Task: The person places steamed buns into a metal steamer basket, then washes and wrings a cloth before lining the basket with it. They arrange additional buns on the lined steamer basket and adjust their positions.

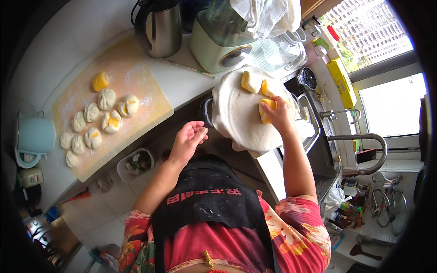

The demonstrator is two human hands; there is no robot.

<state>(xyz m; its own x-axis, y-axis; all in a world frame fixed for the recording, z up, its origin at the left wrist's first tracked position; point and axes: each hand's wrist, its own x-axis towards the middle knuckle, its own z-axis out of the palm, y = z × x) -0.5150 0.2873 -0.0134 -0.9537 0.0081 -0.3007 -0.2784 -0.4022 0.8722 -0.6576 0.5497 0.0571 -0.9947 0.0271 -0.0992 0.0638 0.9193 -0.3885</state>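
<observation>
My right hand [284, 115] grips a yellow-and-white dough bun [265, 118] by its sides, over the cloth-lined steamer. The bun's underside is hidden, so I cannot tell whether it touches the cream cloth [239, 116]. Two similar buns, one whole [251, 82] and one partly hidden [272, 88], sit on the far part of the cloth. My left hand [189, 140] hovers left of the steamer's black handle [206, 112], fingers loosely curled and holding nothing. On the floured dough mat [146, 102] at left lie several pleated buns [107, 99] and one yellow roll [100, 81].
An electric kettle [164, 30] and a pale green appliance [211, 44] stand behind. A patterned stick [187, 68] lies before them. Right of the steamer are the sink [315, 136] and a curved faucet [379, 143]. A light blue pitcher [36, 136] stands far left.
</observation>
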